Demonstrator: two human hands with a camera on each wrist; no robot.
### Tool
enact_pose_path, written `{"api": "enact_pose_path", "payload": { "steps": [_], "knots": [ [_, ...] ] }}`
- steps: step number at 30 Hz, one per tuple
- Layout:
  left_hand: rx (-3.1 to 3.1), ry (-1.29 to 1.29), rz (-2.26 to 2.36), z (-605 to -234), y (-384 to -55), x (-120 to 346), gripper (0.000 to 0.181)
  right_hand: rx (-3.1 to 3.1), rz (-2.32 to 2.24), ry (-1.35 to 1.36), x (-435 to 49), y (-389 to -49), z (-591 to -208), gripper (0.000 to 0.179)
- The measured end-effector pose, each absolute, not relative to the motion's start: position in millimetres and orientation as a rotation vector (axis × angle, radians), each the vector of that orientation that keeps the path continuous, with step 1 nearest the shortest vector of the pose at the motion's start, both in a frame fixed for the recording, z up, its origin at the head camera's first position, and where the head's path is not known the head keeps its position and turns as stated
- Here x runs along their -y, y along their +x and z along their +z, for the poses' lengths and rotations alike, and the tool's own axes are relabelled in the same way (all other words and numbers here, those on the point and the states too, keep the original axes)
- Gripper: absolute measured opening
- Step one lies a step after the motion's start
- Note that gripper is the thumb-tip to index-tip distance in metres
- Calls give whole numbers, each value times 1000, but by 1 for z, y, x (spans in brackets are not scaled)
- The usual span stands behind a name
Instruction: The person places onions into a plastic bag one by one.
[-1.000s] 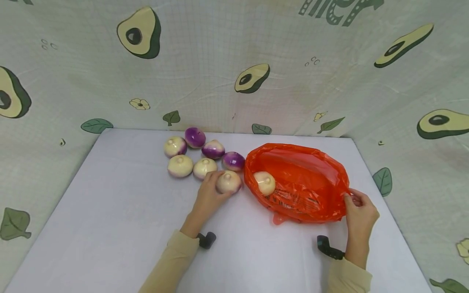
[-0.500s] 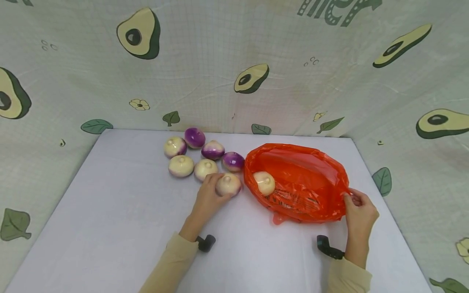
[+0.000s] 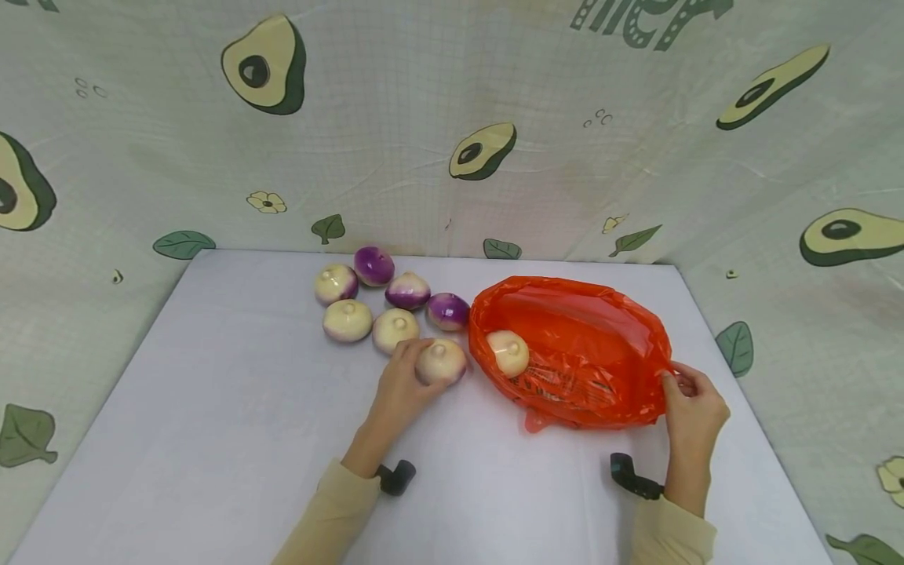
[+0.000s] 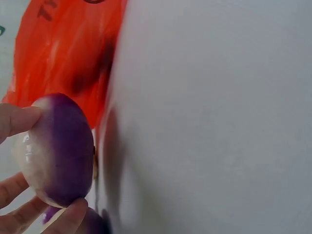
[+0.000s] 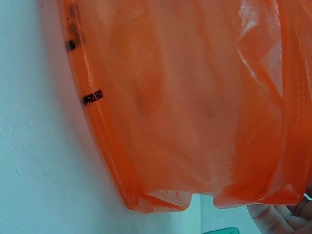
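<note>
My left hand (image 3: 402, 396) grips a white-and-purple turnip (image 3: 441, 362) between thumb and fingers, just left of the bag. In the left wrist view the purple side of this turnip (image 4: 63, 151) faces the table, with its shadow on the cloth. A red plastic bag (image 3: 565, 306) lies with its mouth spread wide, and one pale turnip (image 3: 508, 354) rests inside at its left end. On the bag's right side my right hand (image 3: 695, 408) pinches the rim. The right wrist view shows mostly the bag's side (image 5: 170, 107), with a few fingers (image 5: 268, 217) at the lower right corner.
Several more turnips cluster behind the left hand, among them a pale one (image 3: 395, 330) close to the fingers and a purple one (image 3: 448, 311) against the bag. A white cloth (image 3: 212, 408) covers the table. Behind it hangs a curtain (image 3: 381, 118) printed with avocados.
My left hand has drawn the gripped turnip slightly toward me, away from the other turnips. The right hand keeps its hold on the bag rim in the same place.
</note>
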State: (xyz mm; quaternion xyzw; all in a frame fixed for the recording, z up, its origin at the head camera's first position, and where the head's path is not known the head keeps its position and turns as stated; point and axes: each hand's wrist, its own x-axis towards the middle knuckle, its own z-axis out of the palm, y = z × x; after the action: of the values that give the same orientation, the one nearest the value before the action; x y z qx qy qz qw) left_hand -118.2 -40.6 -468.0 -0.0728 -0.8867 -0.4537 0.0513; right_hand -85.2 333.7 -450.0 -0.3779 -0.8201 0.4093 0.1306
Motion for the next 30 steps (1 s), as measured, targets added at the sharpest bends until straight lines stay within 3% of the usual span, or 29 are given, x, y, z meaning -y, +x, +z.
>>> {"api": "enact_pose_path", "payload": {
  "steps": [30],
  "knots": [
    [2510, -466, -1351, -410, -110, 18, 58, 2396, 1234, -1142, -326, -84, -443, 47]
  ]
}}
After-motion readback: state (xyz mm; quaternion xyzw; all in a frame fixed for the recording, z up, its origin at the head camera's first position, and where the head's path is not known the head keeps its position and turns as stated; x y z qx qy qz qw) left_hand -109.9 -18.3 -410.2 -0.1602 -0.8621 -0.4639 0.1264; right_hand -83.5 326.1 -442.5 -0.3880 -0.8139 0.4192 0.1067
